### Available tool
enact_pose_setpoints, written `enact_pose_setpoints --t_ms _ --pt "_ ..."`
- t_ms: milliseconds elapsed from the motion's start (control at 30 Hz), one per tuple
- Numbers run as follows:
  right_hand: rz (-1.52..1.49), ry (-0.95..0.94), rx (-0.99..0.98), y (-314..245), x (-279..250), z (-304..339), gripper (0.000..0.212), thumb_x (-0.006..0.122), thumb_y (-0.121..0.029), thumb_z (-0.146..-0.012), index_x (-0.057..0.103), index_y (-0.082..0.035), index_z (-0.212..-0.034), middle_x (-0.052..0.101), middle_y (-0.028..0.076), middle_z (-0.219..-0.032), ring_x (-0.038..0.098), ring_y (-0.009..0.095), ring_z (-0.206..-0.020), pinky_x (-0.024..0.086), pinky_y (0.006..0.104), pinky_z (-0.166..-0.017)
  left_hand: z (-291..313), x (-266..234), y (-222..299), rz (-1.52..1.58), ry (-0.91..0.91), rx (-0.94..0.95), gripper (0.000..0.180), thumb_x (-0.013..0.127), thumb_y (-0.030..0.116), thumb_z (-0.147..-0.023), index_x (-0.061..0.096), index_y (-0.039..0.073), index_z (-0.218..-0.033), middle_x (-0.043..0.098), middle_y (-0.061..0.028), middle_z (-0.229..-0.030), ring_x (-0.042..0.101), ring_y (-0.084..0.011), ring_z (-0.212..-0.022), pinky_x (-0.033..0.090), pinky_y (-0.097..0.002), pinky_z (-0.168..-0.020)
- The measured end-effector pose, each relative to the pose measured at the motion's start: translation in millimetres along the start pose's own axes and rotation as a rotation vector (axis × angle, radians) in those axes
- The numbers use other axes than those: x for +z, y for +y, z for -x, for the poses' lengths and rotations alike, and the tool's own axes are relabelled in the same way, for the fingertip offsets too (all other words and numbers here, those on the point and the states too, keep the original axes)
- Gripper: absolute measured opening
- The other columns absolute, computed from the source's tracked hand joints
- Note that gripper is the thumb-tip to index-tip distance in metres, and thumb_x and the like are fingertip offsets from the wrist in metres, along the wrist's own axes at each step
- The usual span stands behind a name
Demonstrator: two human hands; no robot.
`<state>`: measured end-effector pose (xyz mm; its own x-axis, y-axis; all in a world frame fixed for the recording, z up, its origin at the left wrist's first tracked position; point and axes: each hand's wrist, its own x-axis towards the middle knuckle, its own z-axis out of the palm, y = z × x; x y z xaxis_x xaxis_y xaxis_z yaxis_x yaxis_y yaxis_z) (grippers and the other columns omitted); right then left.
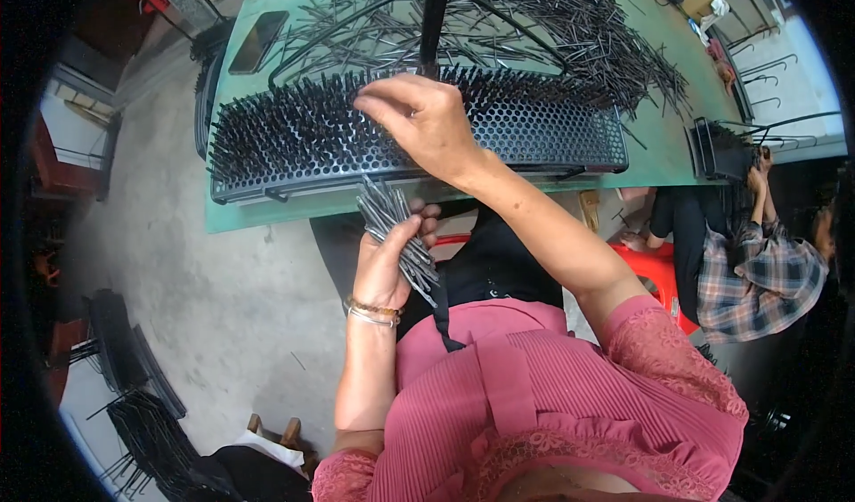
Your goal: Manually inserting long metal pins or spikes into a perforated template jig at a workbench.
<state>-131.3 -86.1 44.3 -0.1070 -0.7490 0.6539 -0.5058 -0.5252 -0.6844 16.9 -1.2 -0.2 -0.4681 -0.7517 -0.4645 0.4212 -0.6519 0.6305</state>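
A bundle of thin dark grey metal rods (381, 206) is gripped in my left hand (381, 266), just below the near edge of the green table. Above it, my right hand (432, 126) reaches over a long black perforated rack (552, 141). Its thumb and fingers are pinched together among the upright rods; whatever lies between the fingertips is too small to make out. Many short black rods (285, 123) stand in the rack's holes on the left and along the back. Bare holes show at the front right. A black metal frame (434, 21) rises behind the rack.
Loose rods (570, 25) lie heaped across the green table (659, 155), thickest at the back right. A phone (258, 40) rests at the back left. On the right, a co-worker in a plaid shirt (757, 270) sits by a red stool (655, 275). Black racks (142, 422) stand at lower left.
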Motion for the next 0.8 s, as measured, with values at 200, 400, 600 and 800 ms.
enact_pose_setpoints --t_ms 200,400,600,800 --pt "0.283 -0.066 -0.238 5 3 5 0.009 0.071 -0.015 -0.074 0.07 -0.008 -0.08 0.065 0.003 -0.088 0.057 0.021 -0.084 0.04 0.0339 -0.076 -1 -1 2 0.058 -0.053 -0.012 0.024 0.054 0.01 -0.09 0.056 -0.002 -0.11 0.064 -0.0154 -0.103 0.064 -0.0255 -0.093 0.054 -0.0372 -0.08" --pt "0.39 -0.102 -0.338 2 3 5 0.013 0.072 -0.016 -0.074 0.068 -0.007 -0.081 0.064 0.003 -0.089 0.057 0.02 -0.085 0.04 0.0335 -0.073 1 2 7 0.043 -0.061 -0.075 0.026 0.051 0.014 -0.092 0.052 0.0 -0.114 0.064 -0.0141 -0.097 0.064 -0.023 -0.085 0.055 -0.0349 -0.071" --pt "0.31 -0.02 -0.32 -3 -8 7 0.015 0.07 -0.017 -0.075 0.068 -0.005 -0.083 0.065 0.006 -0.086 0.059 0.023 -0.08 0.045 0.0327 -0.071 3 1 6 0.022 -0.074 -0.029 0.025 0.051 0.016 -0.093 0.052 0.001 -0.114 0.063 -0.0112 -0.089 0.061 -0.0179 -0.072 0.053 -0.0303 -0.06" --pt "-0.165 -0.68 0.645 -36 -47 27 0.025 0.069 -0.022 -0.081 0.069 0.003 -0.086 0.064 0.008 -0.072 0.061 0.015 -0.065 0.046 0.0272 -0.057 7 7 11 0.063 -0.085 0.02 0.02 0.052 0.017 -0.093 0.053 0.001 -0.107 0.063 -0.0106 -0.086 0.061 -0.0172 -0.071 0.053 -0.0307 -0.06"
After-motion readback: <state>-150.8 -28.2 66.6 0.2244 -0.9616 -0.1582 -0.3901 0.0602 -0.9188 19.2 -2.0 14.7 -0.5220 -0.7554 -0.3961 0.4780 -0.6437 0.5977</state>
